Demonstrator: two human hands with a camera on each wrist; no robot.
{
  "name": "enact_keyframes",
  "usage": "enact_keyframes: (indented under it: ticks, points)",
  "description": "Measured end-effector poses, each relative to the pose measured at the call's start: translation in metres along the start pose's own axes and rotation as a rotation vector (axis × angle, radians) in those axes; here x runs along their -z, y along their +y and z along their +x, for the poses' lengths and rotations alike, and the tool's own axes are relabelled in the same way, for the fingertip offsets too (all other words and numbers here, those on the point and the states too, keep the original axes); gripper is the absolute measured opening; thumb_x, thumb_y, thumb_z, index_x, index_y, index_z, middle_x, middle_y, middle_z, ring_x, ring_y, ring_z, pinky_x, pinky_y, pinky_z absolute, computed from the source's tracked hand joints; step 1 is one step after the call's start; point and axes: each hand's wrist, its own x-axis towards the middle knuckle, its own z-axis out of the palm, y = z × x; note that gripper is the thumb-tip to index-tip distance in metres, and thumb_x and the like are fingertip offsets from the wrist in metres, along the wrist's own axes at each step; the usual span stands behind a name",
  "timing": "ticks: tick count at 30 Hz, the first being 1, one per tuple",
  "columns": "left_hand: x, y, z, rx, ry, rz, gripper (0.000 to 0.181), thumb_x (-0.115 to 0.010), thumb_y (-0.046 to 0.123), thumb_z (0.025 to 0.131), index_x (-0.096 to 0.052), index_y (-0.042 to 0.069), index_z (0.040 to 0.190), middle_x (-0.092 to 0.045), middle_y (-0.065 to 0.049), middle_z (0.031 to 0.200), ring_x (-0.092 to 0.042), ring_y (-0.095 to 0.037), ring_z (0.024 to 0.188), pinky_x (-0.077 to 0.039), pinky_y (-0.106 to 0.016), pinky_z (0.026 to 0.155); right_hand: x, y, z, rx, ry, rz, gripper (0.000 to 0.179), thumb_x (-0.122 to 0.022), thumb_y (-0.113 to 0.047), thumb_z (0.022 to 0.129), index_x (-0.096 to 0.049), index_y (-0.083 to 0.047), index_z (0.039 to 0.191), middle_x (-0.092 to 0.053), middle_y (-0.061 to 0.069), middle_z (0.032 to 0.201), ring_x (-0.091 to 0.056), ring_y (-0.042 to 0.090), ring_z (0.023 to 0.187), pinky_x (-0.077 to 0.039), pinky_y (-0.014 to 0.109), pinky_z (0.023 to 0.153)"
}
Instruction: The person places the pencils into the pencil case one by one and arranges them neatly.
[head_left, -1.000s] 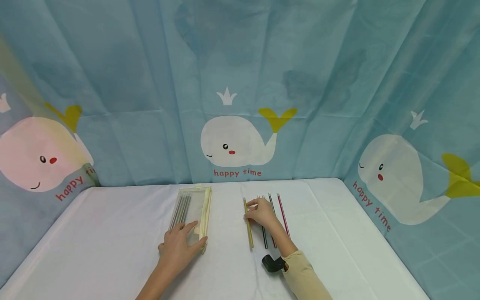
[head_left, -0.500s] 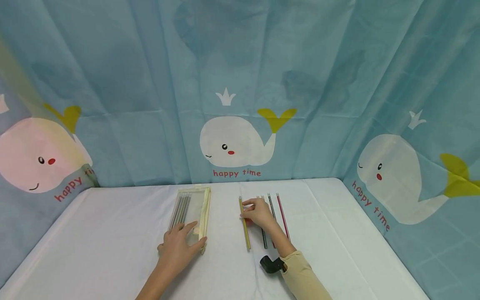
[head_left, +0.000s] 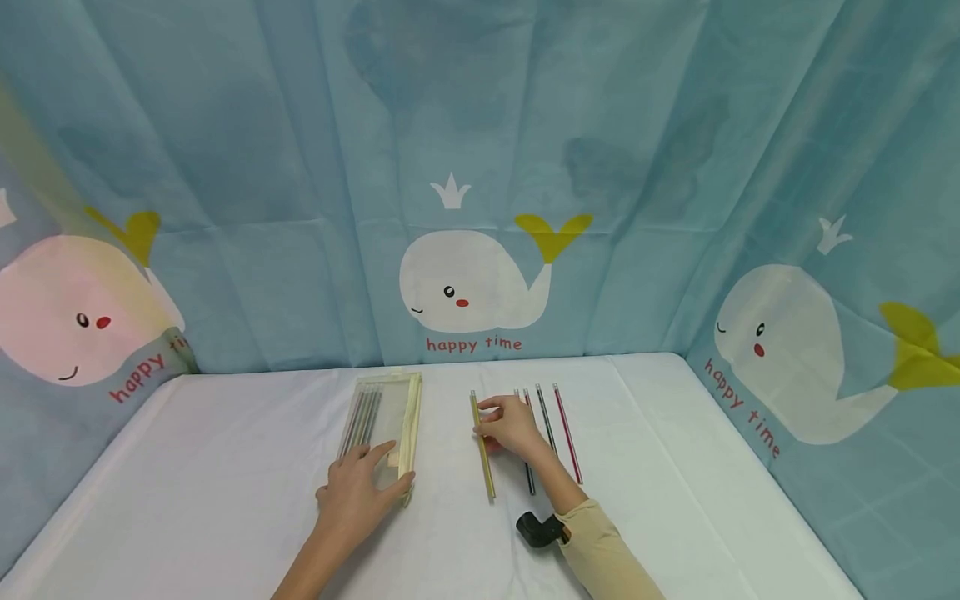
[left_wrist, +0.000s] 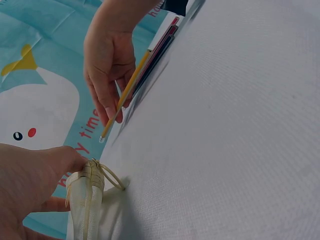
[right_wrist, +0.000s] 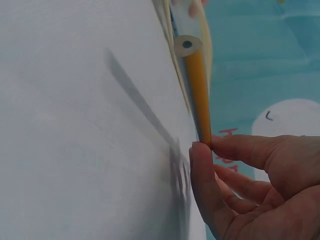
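Note:
In the head view my right hand (head_left: pixel 510 427) pinches a yellow pencil (head_left: pixel 486 467) between thumb and fingers. The right wrist view shows the pencil's flat, unsharpened end (right_wrist: pixel 187 45), with its shadow on the cloth. My left hand (head_left: pixel 356 492) lies across the near end of a clear pouch (head_left: pixel 390 408) with pale yellow trim, thumb at its right edge and other fingers over its left side. Several pencils (head_left: pixel 363 417) lie inside the pouch. The left wrist view shows the pouch's corner with a cord loop (left_wrist: pixel 112 176) by the thumb.
Right of the right hand lie several loose pencils, among them a red pencil (head_left: pixel 567 433) and a dark pencil (head_left: pixel 546 417); the forearm partly covers some. A white cloth (head_left: pixel 720 517) covers the table. Blue whale-print curtains (head_left: pixel 637 292) stand behind and at both sides.
My right hand has moved a little left with the yellow pencil, away from the loose pencils and closer to the pouch. The left hand and pouch have stayed in place.

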Motion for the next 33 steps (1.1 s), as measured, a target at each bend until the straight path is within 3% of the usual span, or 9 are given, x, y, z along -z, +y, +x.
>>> enact_keyframes:
  ticks: [33]
  points:
    - [0.001,0.001,0.000,0.029,-0.018,-0.018,0.060,-0.080,0.044,0.092,-0.068,0.011,0.140,-0.056,-0.032,0.143,-0.050,-0.064,0.129,-0.043,-0.084,0.085,-0.039,-0.019,0.021,0.006,-0.093,0.059,0.037,-0.078,0.004,0.090,-0.069,0.007,0.126,-0.072,0.010,0.085,-0.068,0.013,0.061,-0.060,0.029,0.054]
